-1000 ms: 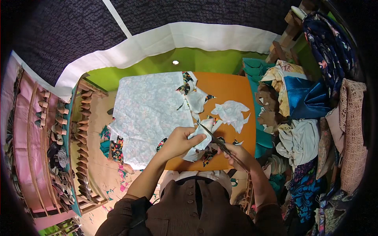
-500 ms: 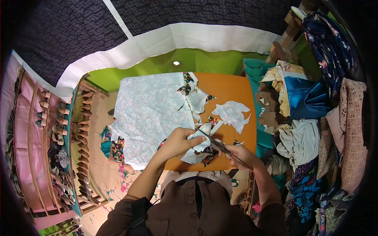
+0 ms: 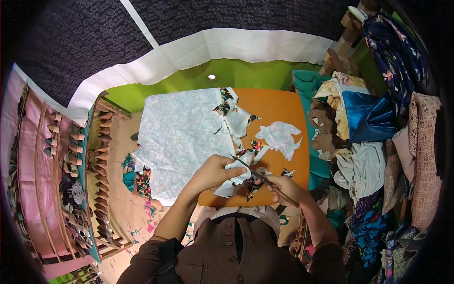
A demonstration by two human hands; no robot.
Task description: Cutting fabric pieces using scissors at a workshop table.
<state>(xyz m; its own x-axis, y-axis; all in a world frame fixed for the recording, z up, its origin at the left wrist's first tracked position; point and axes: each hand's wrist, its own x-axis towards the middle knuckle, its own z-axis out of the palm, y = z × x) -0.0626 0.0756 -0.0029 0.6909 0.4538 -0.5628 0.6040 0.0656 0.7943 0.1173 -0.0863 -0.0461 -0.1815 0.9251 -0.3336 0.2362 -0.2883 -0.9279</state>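
My left hand pinches a small white-backed fabric piece over the near edge of the orange table. My right hand is wrapped round a pair of dark scissors, whose blades point up and left to the fabric by my left thumb. A large sheet of fabric, pale side up with a faint floral print showing through, covers the table's left part. Black floral scraps lie under and around my hands. A cut pale piece rests to the right.
Racks of shoe forms stand at the left. Piled fabrics and a blue satin cloth fill the right side. Dark cloth with a white border hangs beyond the table. Coloured scraps litter the floor.
The scissors have shifted slightly left and down, and their blades look a little more spread. The held fabric has turned slightly in my left hand, and more floral scrap shows behind it.
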